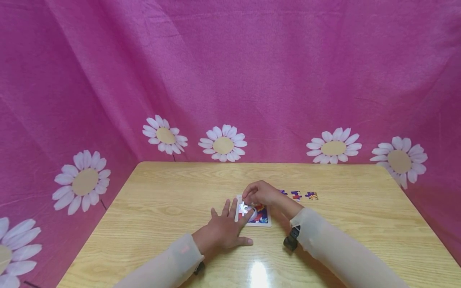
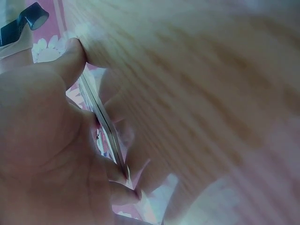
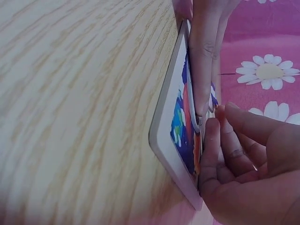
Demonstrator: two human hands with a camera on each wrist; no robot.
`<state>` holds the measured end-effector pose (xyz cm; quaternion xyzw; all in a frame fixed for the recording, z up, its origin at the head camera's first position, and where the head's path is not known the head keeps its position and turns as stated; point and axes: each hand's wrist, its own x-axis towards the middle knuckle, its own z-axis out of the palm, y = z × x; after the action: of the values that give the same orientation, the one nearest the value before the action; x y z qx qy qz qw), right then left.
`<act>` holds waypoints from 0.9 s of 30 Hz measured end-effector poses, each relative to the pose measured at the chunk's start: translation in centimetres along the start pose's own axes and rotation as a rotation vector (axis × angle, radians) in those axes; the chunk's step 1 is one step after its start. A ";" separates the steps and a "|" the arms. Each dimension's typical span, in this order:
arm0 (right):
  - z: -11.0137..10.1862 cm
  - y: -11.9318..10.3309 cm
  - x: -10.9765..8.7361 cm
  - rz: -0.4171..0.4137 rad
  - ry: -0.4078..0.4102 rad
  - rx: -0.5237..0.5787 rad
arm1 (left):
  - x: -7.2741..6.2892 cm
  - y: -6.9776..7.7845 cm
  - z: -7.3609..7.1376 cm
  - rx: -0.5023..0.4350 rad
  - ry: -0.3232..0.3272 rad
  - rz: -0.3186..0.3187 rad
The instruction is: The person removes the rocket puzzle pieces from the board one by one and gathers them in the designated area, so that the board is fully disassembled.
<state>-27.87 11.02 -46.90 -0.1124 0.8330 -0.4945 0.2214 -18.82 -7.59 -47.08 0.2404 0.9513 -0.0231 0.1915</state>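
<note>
A small jigsaw puzzle in a white-bordered tray [image 1: 265, 224] lies on the table, partly covered by both hands. My left hand [image 1: 225, 230] is spread with straight fingers. Its index finger rests on the puzzle, and other fingertips reach the tray's left edge. Over the tray's upper left part, my right hand [image 1: 262, 193] pinches a puzzle piece [image 3: 214, 93] between thumb and fingers, close beside the left index finger. Most of that piece is hidden by the fingers. A pale, shiny patch [image 1: 243, 208] shows in the tray below the right fingertips.
Loose puzzle pieces lie in a row right of the tray: one partly behind the right wrist [image 1: 283, 192], a red and purple piece [image 1: 296, 195] and a purple and orange piece [image 1: 311, 196]. Behind the wooden table [image 1: 173, 192] hangs a pink cloth [image 1: 252, 80] with daisies.
</note>
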 end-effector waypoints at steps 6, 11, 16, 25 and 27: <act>0.3 -0.2 0.1 -0.005 0.014 0.005 | -0.1 0.1 -0.2 -0.007 -0.006 0.001; 0.5 -0.2 0.3 -0.014 0.019 -0.005 | -0.1 0.0 -0.3 -0.003 -0.007 0.001; 0.6 -0.2 0.3 -0.006 0.016 0.027 | -0.2 0.1 -0.4 -0.006 -0.011 -0.001; 0.8 -0.4 0.4 0.014 0.008 0.034 | -0.1 0.1 -0.3 -0.004 -0.009 0.001; 0.7 -0.4 0.5 0.019 0.013 0.037 | 0.0 0.1 -0.2 -0.003 -0.009 -0.001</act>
<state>-27.93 10.07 -47.00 -0.0970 0.8262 -0.5084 0.2226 -18.86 -7.49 -46.86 0.2395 0.9506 -0.0232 0.1961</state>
